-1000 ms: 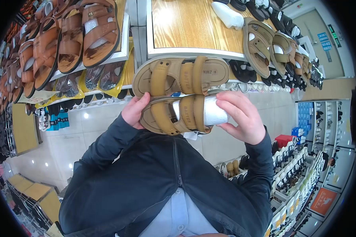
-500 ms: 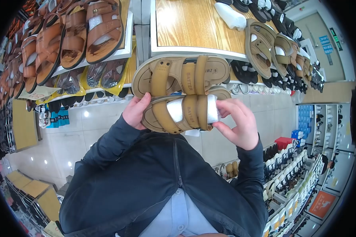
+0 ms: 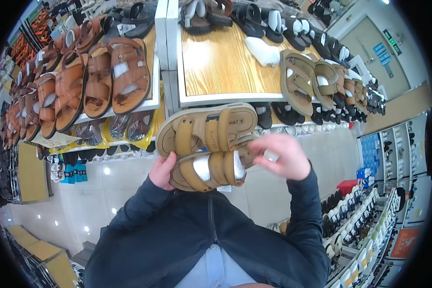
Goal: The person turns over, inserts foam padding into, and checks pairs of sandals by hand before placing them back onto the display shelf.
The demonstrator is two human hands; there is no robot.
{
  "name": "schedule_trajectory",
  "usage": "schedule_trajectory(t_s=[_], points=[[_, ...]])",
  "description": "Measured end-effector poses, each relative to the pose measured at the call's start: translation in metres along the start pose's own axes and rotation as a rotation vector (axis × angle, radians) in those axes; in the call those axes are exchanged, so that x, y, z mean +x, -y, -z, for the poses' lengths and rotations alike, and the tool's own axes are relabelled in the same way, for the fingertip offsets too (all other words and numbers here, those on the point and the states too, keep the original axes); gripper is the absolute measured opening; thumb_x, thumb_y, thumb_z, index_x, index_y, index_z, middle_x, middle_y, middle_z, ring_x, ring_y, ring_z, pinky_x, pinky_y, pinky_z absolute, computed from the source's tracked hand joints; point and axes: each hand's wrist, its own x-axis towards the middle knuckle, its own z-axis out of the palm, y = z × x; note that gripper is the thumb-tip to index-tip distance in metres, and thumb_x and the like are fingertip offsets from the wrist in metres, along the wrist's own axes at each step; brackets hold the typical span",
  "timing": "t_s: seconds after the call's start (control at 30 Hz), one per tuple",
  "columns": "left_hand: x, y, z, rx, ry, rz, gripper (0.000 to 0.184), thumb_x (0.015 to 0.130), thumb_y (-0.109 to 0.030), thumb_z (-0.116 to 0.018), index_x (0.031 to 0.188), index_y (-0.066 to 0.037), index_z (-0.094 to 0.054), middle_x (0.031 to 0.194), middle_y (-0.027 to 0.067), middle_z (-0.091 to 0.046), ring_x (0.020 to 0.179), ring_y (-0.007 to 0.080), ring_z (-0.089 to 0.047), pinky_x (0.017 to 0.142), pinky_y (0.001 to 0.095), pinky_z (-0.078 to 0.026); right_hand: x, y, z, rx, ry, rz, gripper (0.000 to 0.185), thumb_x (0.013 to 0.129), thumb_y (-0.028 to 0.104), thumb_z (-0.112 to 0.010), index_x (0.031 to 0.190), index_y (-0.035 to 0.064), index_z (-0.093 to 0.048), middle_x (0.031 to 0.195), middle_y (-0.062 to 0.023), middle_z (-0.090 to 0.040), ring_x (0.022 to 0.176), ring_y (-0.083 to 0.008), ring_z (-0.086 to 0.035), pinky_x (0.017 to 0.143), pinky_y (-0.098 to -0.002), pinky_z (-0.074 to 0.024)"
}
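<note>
My left hand (image 3: pixel 162 171) is closed on the left ends of a pair of tan sandals, held one above the other. The upper sandal (image 3: pixel 229 126) has wide mustard straps and lies tilted, its insole facing me. White stuffing (image 3: pixel 202 168) shows under the straps of the lower sandal (image 3: pixel 217 174), and more stuffing (image 3: pixel 238 165) pokes out at its right strap. My right hand (image 3: pixel 285 156), somewhat blurred, is beside the lower sandal's right end with thumb and fingers apart. Whether its fingertips touch the sandal is unclear.
Ahead is a wooden display shelf (image 3: pixel 216 62) with a white stuffing piece (image 3: pixel 263 51) and olive sandals (image 3: pixel 296 79) at its right. Brown sandals (image 3: pixel 129 72) line the left shelf. Shoe racks (image 3: pixel 350 225) stand lower right, above a tiled floor (image 3: pixel 101 180).
My right hand has come off the stuffing at the lower sandal's strap and shifted slightly right. The view has tilted up, so the sandals and shelves appear lower. My left hand keeps its hold.
</note>
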Motion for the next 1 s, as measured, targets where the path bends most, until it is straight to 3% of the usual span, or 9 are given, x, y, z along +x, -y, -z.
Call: schedule_trajectory(t_s=[0.13, 0.27, 0.4, 0.5, 0.6, 0.73, 0.8, 0.83, 1.0], points=[[-0.013, -0.001, -0.004, -0.016, 0.000, -0.021, 0.051, 0.112, -0.031, -0.040, 0.155, -0.003, -0.032, 0.152, 0.0201, -0.047, 0.137, 0.0362, -0.053, 0.113, 0.0518, -0.047, 0.050, -0.027, 0.029, -0.277, -0.405, -0.042, 0.020, 0.086, 0.007, -0.073, 0.106, 0.0013, -0.072, 0.096, -0.0147, -0.073, 0.082, -0.0283, -0.072, 0.074, -0.0365, -0.0562], [-0.020, -0.002, 0.004, -0.035, 0.037, -0.018, 0.053, 0.113, -0.032, -0.038, 0.156, -0.002, -0.029, 0.154, 0.0213, -0.044, 0.139, 0.0367, -0.051, 0.114, 0.0519, -0.046, 0.113, -0.104, 0.049, -0.714, -0.494, -0.164, 0.054, 0.089, 0.023, -0.072, 0.134, -0.0013, -0.055, 0.118, -0.0221, -0.066, 0.109, -0.0384, -0.066, 0.091, -0.0469, -0.0535], [-0.026, -0.003, 0.007, -0.071, 0.025, -0.055, 0.053, 0.113, -0.032, -0.039, 0.155, -0.002, -0.029, 0.153, 0.0208, -0.045, 0.138, 0.0364, -0.052, 0.113, 0.0520, -0.047, 0.161, -0.133, 0.035, -0.968, -0.601, -0.259, 0.067, 0.087, 0.036, -0.074, 0.135, -0.0052, -0.052, 0.114, -0.0292, -0.065, 0.107, -0.0458, -0.065, 0.093, -0.0484, -0.0538], [-0.029, -0.009, 0.005, -0.102, 0.026, -0.078, 0.053, 0.112, -0.031, -0.039, 0.155, -0.002, -0.030, 0.153, 0.0203, -0.046, 0.137, 0.0360, -0.052, 0.112, 0.0522, -0.048, 0.178, -0.133, 0.036, -0.843, -0.398, -0.551, 0.068, 0.088, 0.037, -0.073, 0.138, -0.0043, -0.050, 0.113, -0.0296, -0.066, 0.107, -0.0450, -0.066, 0.094, -0.0488, -0.0536], [-0.030, -0.012, 0.010, -0.140, 0.039, -0.067, 0.053, 0.112, -0.031, -0.040, 0.155, -0.002, -0.029, 0.153, 0.0204, -0.045, 0.138, 0.0360, -0.052, 0.112, 0.0523, -0.048, 0.174, -0.120, 0.045, -0.785, -0.418, -0.505, 0.069, 0.087, 0.034, -0.074, 0.140, -0.0032, -0.049, 0.110, -0.0305, -0.067, 0.107, -0.0439, -0.067, 0.094, -0.0453, -0.0545], [-0.029, -0.017, 0.013, -0.126, 0.037, -0.078, 0.054, 0.112, -0.032, -0.040, 0.156, -0.003, -0.028, 0.153, 0.0205, -0.045, 0.138, 0.0362, -0.052, 0.112, 0.0526, -0.048, 0.136, -0.088, 0.058, -0.368, -0.491, -0.195, 0.066, 0.085, 0.026, -0.077, 0.138, -0.0022, -0.049, 0.120, -0.0217, -0.066, 0.113, -0.0328, -0.067, 0.098, -0.0395, -0.0527], [-0.026, -0.019, 0.018, -0.095, 0.056, -0.052, 0.059, 0.112, -0.037, -0.041, 0.157, -0.002, -0.028, 0.156, 0.0215, -0.042, 0.141, 0.0359, -0.048, 0.115, 0.0514, -0.044, 0.110, -0.068, 0.068, 0.064, -0.443, -0.112, 0.064, 0.082, 0.020, -0.080, 0.135, -0.0023, -0.051, 0.125, -0.0153, -0.063, 0.116, -0.0270, -0.066, 0.100, -0.0380, -0.0517], [-0.025, -0.020, 0.019, -0.078, 0.066, -0.041, 0.062, 0.111, -0.040, -0.041, 0.158, -0.001, -0.027, 0.157, 0.0220, -0.041, 0.143, 0.0358, -0.047, 0.117, 0.0509, -0.043, 0.095, -0.053, 0.073, 0.264, -0.361, -0.085, 0.065, 0.082, 0.014, -0.080, 0.137, -0.0012, -0.050, 0.131, -0.0093, -0.058, 0.123, -0.0207, -0.058, 0.107, -0.0373, -0.0463], [-0.015, -0.025, 0.015, -0.125, 0.089, -0.062, 0.053, 0.112, -0.030, -0.040, 0.156, -0.003, -0.028, 0.152, 0.0217, -0.046, 0.138, 0.0363, -0.052, 0.113, 0.0514, -0.048, 0.044, -0.010, 0.084, 0.392, -0.048, -0.093, 0.072, 0.078, 0.017, -0.082, 0.141, -0.0012, -0.051, 0.130, -0.0068, -0.053, 0.130, -0.0195, -0.052, 0.113, -0.0361, -0.0387]])
